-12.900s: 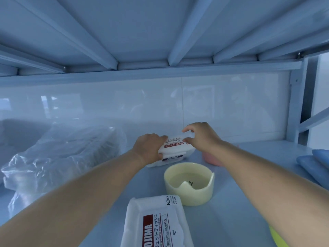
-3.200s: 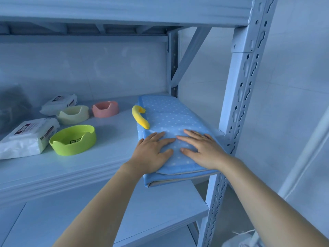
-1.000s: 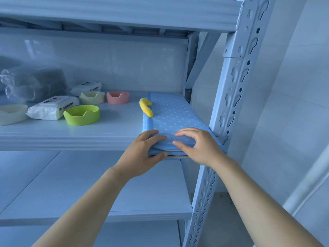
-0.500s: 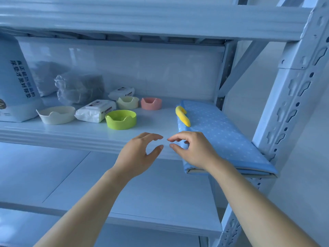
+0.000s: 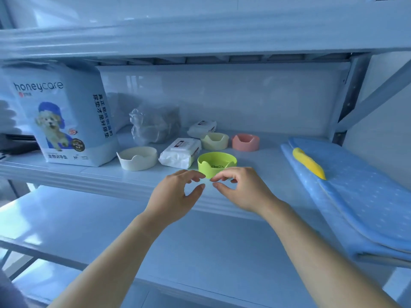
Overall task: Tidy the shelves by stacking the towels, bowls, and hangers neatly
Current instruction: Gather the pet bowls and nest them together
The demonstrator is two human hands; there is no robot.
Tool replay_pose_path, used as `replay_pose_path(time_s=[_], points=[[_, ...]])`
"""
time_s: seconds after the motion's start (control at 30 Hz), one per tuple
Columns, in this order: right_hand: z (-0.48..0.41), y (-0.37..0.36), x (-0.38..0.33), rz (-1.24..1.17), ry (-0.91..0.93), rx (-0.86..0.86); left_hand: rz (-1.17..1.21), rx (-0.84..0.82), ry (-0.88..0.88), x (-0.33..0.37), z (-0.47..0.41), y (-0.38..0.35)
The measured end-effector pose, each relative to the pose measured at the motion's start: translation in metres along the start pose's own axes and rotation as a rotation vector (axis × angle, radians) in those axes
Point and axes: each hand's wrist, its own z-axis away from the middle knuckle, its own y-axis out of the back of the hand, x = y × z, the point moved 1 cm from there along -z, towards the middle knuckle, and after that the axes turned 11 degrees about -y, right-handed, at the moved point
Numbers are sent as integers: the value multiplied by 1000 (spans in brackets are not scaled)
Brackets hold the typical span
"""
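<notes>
You are on the bowl-stacking step, as far as I can judge. The blue towel [image 5: 355, 196] lies folded flat at the right end of the shelf [image 5: 262, 161]. A yellow piece [image 5: 309, 163] rests on top of it, and I cannot tell what that piece is.

Four bowls stand apart and unstacked on the same shelf. The green bowl [image 5: 216, 163] is nearest you, by the front edge. From it, the white bowl [image 5: 137, 160] sits at 9 o'clock, the pale yellow bowl [image 5: 214, 141] at 12 o'clock and the pink bowl [image 5: 245, 142] at 1 o'clock. A wipes pack [image 5: 180, 152] lies at 10 o'clock, just beside the green bowl.

Your left hand [image 5: 178, 193] and right hand [image 5: 242, 190] hover at 6 o'clock of the green bowl, their fingertips nearly meeting. Both are empty, with fingers loosely curved and thumbs apart from them. The right hand's fingertips overlap the bowl's near wall in this view, and I cannot tell whether they touch it.

For the next move, I would spread your hands to 9 and 3 o'clock of the green bowl, take its wall and lift it straight up. Then nest it with another bowl. The rims are notched, so you will probably need to turn each bowl until the notches line up. The white bowl looks widest and seems the best base. Mind the wipes pack as you lift.
</notes>
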Motion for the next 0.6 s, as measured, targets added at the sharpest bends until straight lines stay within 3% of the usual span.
replay_pose_path(time_s=[0.23, 0.6], points=[[-40, -48, -29, -5, 13, -27, -28, -9, 20, -68, 1, 34], [-124, -55, -35, 68, -8, -11, -56, 50, -27, -126, -53, 52]])
